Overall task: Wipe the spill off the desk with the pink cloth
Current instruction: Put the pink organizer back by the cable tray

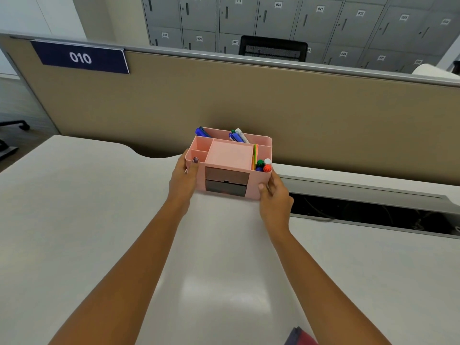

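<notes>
Both arms reach across a bare desk; left hand and right hand clasp a pink organizer near the partition. A pinkish cloth peeks at the desk's near edge.

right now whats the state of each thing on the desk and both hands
organizer: upright on the desk, held at both ends
drawers: shut
pens: standing in the back slot
left hand: gripping the organizer
right hand: gripping the organizer
cloth: at the near edge, untouched
</notes>
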Available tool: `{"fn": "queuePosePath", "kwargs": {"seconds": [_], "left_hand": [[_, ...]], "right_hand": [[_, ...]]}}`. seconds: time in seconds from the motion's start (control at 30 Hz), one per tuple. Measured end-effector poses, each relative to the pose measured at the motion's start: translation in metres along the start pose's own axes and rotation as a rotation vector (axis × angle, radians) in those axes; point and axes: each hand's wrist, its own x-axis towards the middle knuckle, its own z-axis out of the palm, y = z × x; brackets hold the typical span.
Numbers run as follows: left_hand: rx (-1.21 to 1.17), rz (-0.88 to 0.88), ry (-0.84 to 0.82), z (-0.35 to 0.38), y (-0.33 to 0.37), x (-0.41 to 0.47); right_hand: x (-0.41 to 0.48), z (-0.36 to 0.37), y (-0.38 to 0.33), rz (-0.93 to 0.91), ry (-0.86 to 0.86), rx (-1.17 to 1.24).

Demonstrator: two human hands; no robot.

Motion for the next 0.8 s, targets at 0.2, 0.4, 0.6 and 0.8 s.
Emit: {"fn": "queuePosePath", "kwargs": {"seconds": [0.2, 0.4, 0.6, 0.8], "left_hand": [[0.0, -0.041, -0.002, 0.004, 0.001, 0.004], [0.005, -0.039, 0.026, 0.005, 0.003, 0.0], [0.112, -0.054, 0.145, 0.008, 0.009, -0.029], [0.222, -0.062, 0.139, 0.012, 0.025, -0.087]], "right_hand": [[0.007, 0.001, -0.002, 0.008, 0.006, -0.03], [0.008, -0.003, -0.001, 0.01, -0.073, -0.082], [-0.019, -0.016, 0.001, -0.067, -0.124, -0.209], [-0.06, -0.042, -0.01, -0.125, -0.15, -0.26]]}}
